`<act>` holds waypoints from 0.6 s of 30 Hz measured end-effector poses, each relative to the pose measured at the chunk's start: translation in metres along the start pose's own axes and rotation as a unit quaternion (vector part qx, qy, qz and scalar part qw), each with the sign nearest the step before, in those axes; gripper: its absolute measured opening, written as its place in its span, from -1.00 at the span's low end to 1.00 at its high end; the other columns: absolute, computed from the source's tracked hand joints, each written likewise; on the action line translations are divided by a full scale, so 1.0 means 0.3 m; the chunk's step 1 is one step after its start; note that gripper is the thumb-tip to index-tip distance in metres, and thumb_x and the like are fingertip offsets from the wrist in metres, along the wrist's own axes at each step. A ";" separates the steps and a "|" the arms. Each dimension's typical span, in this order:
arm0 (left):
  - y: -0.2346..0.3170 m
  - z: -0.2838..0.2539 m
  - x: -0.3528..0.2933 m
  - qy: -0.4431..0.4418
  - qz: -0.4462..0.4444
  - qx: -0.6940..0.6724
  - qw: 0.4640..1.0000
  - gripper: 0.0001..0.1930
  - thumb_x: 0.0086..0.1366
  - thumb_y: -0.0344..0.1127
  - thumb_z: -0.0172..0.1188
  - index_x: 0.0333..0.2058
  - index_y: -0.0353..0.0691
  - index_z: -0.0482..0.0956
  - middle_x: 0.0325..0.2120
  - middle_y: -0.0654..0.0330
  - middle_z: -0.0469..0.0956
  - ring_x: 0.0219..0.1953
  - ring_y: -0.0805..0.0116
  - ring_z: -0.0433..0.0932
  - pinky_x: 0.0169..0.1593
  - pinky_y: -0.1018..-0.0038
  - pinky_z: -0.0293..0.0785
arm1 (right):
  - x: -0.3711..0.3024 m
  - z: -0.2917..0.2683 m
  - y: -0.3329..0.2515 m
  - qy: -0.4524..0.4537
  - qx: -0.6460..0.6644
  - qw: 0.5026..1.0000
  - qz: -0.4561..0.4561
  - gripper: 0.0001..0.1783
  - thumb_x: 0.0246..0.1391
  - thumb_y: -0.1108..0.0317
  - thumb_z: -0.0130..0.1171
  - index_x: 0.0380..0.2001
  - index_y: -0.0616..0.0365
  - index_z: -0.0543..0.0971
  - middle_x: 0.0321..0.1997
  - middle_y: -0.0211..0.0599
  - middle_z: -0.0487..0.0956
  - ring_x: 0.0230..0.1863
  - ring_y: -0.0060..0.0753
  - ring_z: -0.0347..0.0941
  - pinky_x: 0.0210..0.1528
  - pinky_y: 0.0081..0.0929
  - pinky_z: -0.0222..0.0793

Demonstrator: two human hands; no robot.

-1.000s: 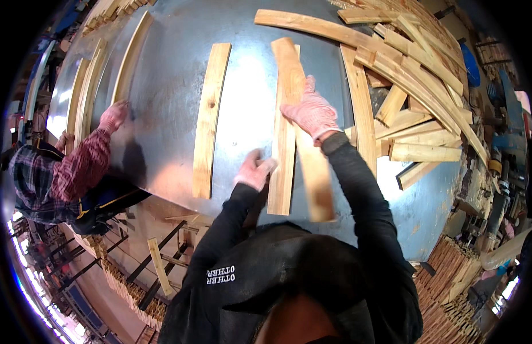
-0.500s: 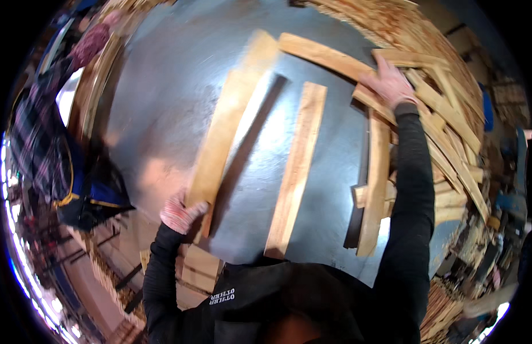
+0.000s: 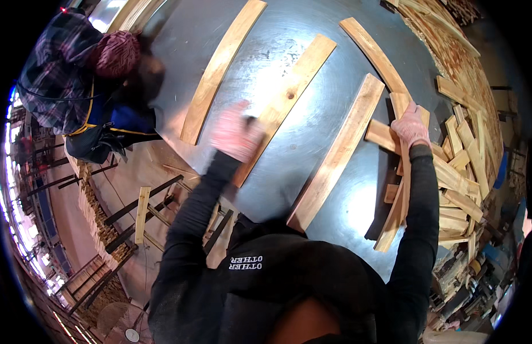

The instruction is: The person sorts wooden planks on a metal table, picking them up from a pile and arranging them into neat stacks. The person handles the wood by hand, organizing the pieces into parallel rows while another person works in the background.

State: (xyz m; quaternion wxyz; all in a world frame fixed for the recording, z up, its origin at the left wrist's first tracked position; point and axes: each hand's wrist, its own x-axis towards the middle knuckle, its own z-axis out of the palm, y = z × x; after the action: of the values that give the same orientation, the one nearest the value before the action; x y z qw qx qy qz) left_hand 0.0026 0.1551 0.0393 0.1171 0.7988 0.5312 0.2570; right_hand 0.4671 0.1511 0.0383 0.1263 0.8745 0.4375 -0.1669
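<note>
My left hand [image 3: 237,135], gloved and blurred by motion, is beside the lower left edge of a pale wooden board with a dark knot [image 3: 300,74]. Its thumb and fingers look apart, with nothing visible between them. My gloved right hand [image 3: 412,125] has its fingers closed around a short wooden board [image 3: 400,104] at the near side of the board pile. Farther left lies another long board [image 3: 220,63]. Between my hands rests a third board [image 3: 346,137], slanting toward my body. A further board [image 3: 372,51] reaches from the far side down to my right hand.
The boards lie on a shiny grey metal tabletop [image 3: 180,63]. A heap of loose boards [image 3: 458,178] covers its right side, beside stacked lumber [image 3: 449,51]. At the far left a person in a plaid shirt [image 3: 65,51] bends over the table. Dark metal rails [image 3: 143,200] stand at the lower left.
The view has shifted. My left hand has come off the board it was gripping, and separate boards now lie at the left and centre. My right hand has closed on a board.
</note>
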 end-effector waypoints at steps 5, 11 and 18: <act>0.427 0.097 -0.220 -0.223 -0.144 -0.380 0.886 -0.06 0.05 -0.02 0.43 0.27 -0.41 0.18 0.18 -0.18 0.33 0.20 -0.02 0.38 0.28 0.24 0.30 | -0.273 -0.122 0.049 -0.061 0.365 0.922 -0.110 -0.04 -0.14 0.20 0.28 0.35 0.22 0.15 0.19 0.12 0.44 0.19 -0.07 0.44 0.23 -0.23 0.32; 0.733 0.367 -0.312 -0.420 -0.088 -0.527 0.734 0.11 0.02 -0.08 0.45 0.37 -0.41 -0.08 0.31 -0.10 0.18 0.36 0.09 0.14 0.34 0.37 0.17 | -0.329 -0.336 0.044 -0.108 0.728 0.579 -0.352 -0.03 -0.05 0.18 0.36 0.37 0.23 0.13 0.32 0.02 0.34 0.20 -0.24 0.44 0.23 -0.32 0.38; 0.563 0.206 -0.126 -0.309 -0.202 -0.572 0.733 -0.50 0.21 -0.38 0.32 0.10 -0.35 0.41 -0.12 0.18 0.58 -0.11 0.42 0.52 -0.03 0.47 0.50 | -0.108 -0.106 0.202 0.074 0.117 0.975 -0.173 0.11 -0.05 -0.23 0.28 0.42 0.10 0.04 0.50 0.05 0.01 0.52 -0.05 -0.06 0.48 -0.17 -0.04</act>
State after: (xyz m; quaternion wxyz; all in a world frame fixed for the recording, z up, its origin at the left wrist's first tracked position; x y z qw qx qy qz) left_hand 0.1575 0.0570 0.0542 0.7586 0.4904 0.3672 0.2220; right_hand 0.5036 0.1038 0.0849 -0.0398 0.8042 0.5677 -0.1712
